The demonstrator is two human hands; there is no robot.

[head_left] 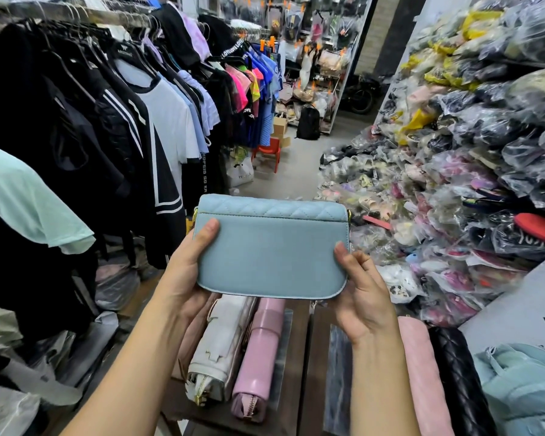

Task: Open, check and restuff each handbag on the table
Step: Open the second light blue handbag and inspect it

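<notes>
Above the table [298,388], left hand [186,269] grips the blue handbag [271,247]; right hand [362,287] pinches its corner.

Hanging clothes [158,121] line the left, bagged goods [485,158] pile at right, a red chair [269,151] and black backpack [308,123] beyond.

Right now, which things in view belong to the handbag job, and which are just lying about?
Job: blue handbag, gripped by left hand and right hand; white handbag and pink handbag on the table; fluffy pink handbag and black quilted handbag beside them.
Lying about: hanging clothes, heap of plastic-wrapped goods, red chair, black backpack.
</notes>
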